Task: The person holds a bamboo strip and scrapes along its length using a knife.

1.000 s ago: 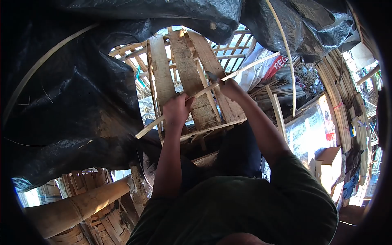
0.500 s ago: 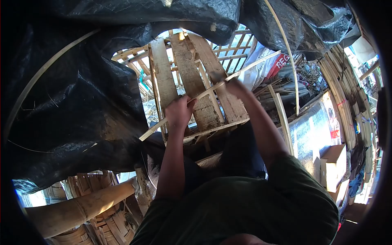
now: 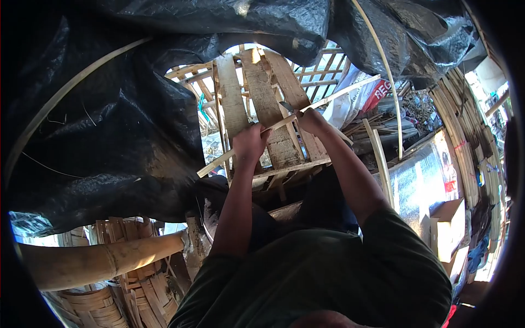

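Note:
A long pale strip (image 3: 344,93) runs diagonally over a wooden slatted bench (image 3: 265,90). My left hand (image 3: 250,144) is closed round the strip near its lower left end. Farther up it, my right hand (image 3: 311,121) is closed on a knife, whose dark blade (image 3: 286,106) points up and left beside the strip. The knife's handle is hidden in my fingers. A thin curled piece shows just right of my right hand.
Black plastic sheeting (image 3: 104,115) hangs at left and above. A thick bamboo pole (image 3: 104,264) lies at lower left over woven baskets (image 3: 90,306). At right are a silvery sheet (image 3: 421,175), a cardboard box (image 3: 445,229) and bundled bamboo strips (image 3: 454,142).
The view has shifted, so the bench and hands appear slightly farther right. My right hand blurred in motion half a second ago; now the blade shows clearly. A curled piece shows beside my right hand.

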Demonstrator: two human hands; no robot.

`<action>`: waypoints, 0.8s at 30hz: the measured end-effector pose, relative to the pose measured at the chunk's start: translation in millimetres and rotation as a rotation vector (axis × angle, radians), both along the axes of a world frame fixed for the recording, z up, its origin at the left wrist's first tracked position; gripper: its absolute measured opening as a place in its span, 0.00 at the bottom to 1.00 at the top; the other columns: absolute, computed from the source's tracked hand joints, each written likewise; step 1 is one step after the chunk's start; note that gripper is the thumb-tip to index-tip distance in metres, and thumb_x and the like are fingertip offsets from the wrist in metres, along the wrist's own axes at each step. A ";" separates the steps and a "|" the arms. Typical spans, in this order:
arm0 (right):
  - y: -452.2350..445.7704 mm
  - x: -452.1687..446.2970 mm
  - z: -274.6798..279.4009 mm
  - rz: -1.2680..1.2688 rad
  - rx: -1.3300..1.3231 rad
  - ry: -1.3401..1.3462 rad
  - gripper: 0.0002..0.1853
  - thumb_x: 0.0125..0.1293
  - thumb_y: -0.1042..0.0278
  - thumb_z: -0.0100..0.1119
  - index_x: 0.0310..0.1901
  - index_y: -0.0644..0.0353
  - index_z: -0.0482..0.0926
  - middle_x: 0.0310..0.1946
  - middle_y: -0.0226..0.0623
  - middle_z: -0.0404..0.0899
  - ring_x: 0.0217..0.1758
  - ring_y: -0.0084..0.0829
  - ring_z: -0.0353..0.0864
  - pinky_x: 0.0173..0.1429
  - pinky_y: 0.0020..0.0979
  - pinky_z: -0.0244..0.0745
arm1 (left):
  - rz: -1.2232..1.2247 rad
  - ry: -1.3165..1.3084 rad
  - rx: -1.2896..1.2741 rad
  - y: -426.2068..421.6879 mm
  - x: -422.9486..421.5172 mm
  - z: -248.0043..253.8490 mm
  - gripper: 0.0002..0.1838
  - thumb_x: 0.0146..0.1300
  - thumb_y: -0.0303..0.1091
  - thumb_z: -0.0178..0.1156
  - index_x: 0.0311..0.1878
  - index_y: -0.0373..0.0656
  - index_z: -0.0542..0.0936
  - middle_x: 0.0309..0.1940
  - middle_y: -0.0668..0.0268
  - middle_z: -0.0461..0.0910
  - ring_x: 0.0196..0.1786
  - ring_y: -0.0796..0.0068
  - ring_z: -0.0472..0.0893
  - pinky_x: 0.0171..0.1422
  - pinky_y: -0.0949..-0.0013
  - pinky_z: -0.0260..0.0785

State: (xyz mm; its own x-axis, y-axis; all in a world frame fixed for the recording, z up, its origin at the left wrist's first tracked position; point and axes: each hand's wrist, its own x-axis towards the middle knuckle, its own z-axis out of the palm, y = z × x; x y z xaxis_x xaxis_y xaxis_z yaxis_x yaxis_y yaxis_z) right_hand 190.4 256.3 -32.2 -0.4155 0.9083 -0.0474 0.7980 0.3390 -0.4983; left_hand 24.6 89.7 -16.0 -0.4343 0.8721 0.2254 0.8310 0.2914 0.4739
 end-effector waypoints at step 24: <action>-37.3 -9.3 32.9 -0.184 -0.053 -0.057 0.29 0.73 0.44 0.44 0.49 0.66 0.81 0.49 0.53 0.82 0.54 0.50 0.82 0.59 0.47 0.75 | -0.028 0.076 0.073 -3.1 -1.2 -6.5 0.17 0.56 0.57 0.66 0.34 0.53 0.84 0.29 0.64 0.84 0.36 0.59 0.85 0.41 0.57 0.76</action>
State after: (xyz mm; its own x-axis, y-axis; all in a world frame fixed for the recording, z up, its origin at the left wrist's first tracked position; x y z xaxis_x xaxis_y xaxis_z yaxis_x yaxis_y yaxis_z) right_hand 181.0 219.0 0.6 -0.2384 0.9642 -0.1160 0.8714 0.1597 -0.4639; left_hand 23.4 86.5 -22.4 -0.3896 0.8636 0.3201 0.8724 0.2347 0.4287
